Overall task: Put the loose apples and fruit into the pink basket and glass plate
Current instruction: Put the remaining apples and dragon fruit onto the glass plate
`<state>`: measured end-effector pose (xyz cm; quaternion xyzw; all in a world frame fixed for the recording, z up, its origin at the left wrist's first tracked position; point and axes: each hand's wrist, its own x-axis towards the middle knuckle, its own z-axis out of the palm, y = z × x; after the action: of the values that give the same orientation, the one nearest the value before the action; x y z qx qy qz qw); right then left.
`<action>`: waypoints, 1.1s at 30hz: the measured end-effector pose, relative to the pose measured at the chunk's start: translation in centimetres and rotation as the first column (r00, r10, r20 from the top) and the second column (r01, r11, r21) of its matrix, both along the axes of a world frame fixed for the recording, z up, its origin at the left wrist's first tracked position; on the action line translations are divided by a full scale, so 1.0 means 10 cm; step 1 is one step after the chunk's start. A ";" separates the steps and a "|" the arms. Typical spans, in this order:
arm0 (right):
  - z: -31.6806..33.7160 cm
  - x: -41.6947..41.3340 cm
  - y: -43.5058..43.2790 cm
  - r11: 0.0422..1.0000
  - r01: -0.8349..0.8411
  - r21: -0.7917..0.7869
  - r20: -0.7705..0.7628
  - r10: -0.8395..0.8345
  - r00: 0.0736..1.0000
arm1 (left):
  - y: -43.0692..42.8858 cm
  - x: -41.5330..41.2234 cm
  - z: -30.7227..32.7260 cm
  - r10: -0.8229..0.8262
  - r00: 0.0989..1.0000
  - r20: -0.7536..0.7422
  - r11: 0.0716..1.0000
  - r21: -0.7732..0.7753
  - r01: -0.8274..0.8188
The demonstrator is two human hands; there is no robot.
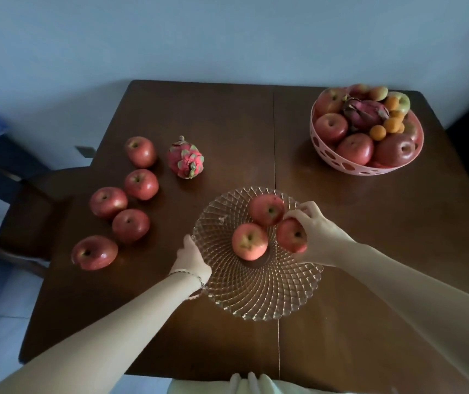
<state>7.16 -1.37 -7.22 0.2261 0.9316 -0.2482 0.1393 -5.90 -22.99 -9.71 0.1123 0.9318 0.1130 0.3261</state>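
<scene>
A cut-glass plate stands at the table's middle front with three red apples in it. My right hand grips the rightmost apple, which touches the other two. My left hand holds the plate's left rim. Several loose red apples lie in a curved row on the left, with a pink dragon fruit beside the farthest one. The pink basket stands at the far right, heaped with apples, a dragon fruit and small orange fruit.
The dark wooden table has a seam down its middle. A wooden chair stands at the left edge, a blue cloth behind it. A pale wall rises behind the table. Bare wood lies between plate and basket.
</scene>
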 end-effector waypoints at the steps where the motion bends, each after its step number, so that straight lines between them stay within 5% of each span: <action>1: -0.02 0.00 -0.02 1.000 -0.022 0.018 0.010 0.022 1.000 | 0.03 0.03 0.02 -0.054 0.994 -0.094 0.998 0.024 0.056; 3: -0.04 -0.01 -0.04 0.998 -0.045 0.039 0.003 0.045 0.999 | 0.11 0.07 0.05 -0.228 0.936 -0.268 0.967 0.050 0.250; 9: -0.09 0.01 -0.04 1.000 -0.013 0.008 -0.057 0.013 0.998 | 0.36 0.16 0.00 -0.507 0.792 -0.339 0.855 -0.087 0.510; 13: -0.12 0.06 0.06 0.999 -0.013 -0.040 -0.121 0.008 0.993 | 0.40 0.16 -0.06 -0.246 0.967 0.072 0.920 0.330 0.210; 18: -0.18 0.09 0.12 0.988 -0.006 -0.154 -0.146 -0.017 0.989 | 0.32 0.16 -0.17 -0.128 0.987 0.093 0.886 0.458 0.071; 25: -0.14 0.03 0.15 0.965 -0.009 -0.263 -0.111 -0.021 0.994 | 0.36 0.23 -0.17 -0.165 0.980 0.109 0.888 0.448 0.100; 29: -0.11 -0.04 0.05 0.996 -0.076 -0.041 0.012 0.076 0.997 | 0.44 0.26 -0.13 -0.182 0.980 0.085 0.912 0.386 0.136; 33: -0.07 -0.09 -0.23 0.939 -0.270 0.214 -0.223 0.316 0.922 | 0.50 0.28 -0.07 -0.170 0.973 0.156 0.950 0.288 0.120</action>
<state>6.24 -3.62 -7.93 0.0618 0.9835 -0.1668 0.0336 -3.12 -18.00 -10.40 0.2145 0.8629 0.2273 0.3971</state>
